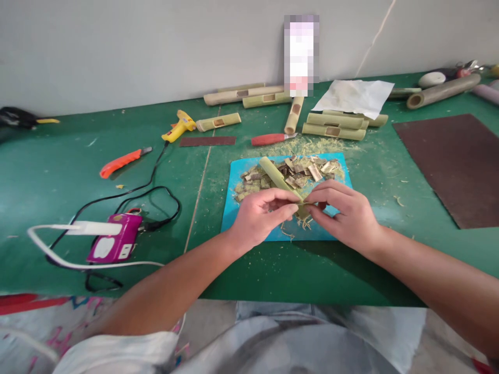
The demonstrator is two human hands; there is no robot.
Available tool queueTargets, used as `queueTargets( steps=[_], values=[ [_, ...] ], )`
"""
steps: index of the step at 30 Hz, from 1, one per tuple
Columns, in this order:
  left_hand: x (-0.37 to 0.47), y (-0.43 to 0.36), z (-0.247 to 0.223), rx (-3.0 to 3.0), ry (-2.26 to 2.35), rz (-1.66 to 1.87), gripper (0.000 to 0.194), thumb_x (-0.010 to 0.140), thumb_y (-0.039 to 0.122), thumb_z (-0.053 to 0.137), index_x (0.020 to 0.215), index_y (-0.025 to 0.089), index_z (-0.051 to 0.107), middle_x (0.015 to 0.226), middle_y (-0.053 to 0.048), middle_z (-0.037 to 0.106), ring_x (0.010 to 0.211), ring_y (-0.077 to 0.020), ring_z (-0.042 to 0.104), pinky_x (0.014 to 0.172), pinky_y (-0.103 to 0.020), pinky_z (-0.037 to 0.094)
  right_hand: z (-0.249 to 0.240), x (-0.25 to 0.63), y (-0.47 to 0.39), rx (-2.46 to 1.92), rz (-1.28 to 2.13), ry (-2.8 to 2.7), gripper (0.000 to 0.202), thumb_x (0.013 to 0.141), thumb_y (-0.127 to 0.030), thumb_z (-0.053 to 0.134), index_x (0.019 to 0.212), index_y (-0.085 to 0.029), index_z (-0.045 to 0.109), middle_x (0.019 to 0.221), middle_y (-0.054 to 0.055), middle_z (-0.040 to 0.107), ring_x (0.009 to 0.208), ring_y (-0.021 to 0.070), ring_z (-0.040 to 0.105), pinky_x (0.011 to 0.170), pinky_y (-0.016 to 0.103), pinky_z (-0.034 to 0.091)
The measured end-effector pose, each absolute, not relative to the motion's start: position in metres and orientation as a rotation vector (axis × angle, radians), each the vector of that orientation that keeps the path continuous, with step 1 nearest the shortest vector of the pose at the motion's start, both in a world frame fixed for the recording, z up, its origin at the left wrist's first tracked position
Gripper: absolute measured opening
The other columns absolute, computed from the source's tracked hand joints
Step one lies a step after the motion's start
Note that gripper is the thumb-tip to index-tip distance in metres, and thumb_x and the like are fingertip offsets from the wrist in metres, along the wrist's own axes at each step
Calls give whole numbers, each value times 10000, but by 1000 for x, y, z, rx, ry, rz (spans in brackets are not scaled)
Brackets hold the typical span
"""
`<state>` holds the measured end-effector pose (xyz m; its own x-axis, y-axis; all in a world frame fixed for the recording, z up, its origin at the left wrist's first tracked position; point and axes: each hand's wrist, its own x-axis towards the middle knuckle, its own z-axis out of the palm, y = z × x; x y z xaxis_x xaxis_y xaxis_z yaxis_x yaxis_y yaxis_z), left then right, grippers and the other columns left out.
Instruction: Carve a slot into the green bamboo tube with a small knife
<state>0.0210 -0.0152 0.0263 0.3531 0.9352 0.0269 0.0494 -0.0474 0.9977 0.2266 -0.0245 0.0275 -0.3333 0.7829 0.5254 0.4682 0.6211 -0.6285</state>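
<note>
Over a blue mat [253, 231], my left hand [263, 215] and my right hand [345, 213] meet with their fingertips closed. Both pinch a thin, pale bamboo strip [302, 203], mostly covered by the fingers. Just beyond them a green bamboo tube [277, 175] lies slantwise, its near end partly hidden behind the hands. Bamboo chips [298, 169] and fibrous shavings are heaped on the mat around the tube. A red-handled knife [268, 139] lies behind the mat.
Several notched bamboo tubes [333, 132] lie at the back, some under white paper [354, 96]. To the left are a yellow glue gun [179, 126], an orange cutter [122, 162] and a purple power socket [117, 239] with cables. A dark brown sheet [452, 166] lies right.
</note>
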Motion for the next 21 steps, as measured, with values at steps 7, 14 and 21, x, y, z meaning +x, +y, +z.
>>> queueTargets(
  steps=[7,14,21],
  values=[
    [21,-11,25,1347,884,847,166,820,257,729,947,151,745,698,-23,712,551,-99,630,548,-207,532,28,227,-24,-1004,411,-1990,90,880,-172,576,873,-217,654,858,41,664,713,125,613,636,272,518],
    [9,4,24,1754,1071,1073,149,878,227,672,992,201,764,890,-40,719,720,-116,635,657,-236,540,29,228,-25,-1187,367,-2118,125,895,-294,582,874,-195,655,872,59,677,653,125,587,625,284,484],
    [-7,40,4,2384,1178,1184,155,922,197,616,1006,192,746,936,-62,709,820,-141,652,766,-282,557,26,230,-31,-1431,113,-2390,287,842,-457,636,766,-180,642,750,42,637,621,162,571,548,306,361]
  ],
)
